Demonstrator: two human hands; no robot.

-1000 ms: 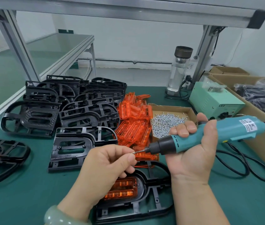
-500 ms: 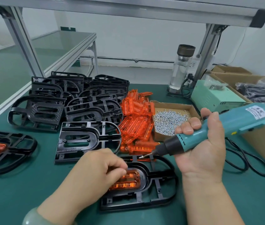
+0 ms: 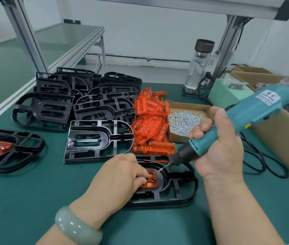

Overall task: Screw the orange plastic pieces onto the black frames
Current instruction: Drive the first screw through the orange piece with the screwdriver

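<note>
Head view is showing the left hand holding an orange piece down with curled fingers in a black frame at the desk's six o'clock. The right hand is gripping a teal screwdriver, tip at the piece's one o'clock corner.

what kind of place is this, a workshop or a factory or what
Most likely a factory assembly bench: a stack of identical black frames, a heap of orange plastic pieces and a cardboard box of screws lie on the green mat, and the right hand grips a corded electric screwdriver.
</note>
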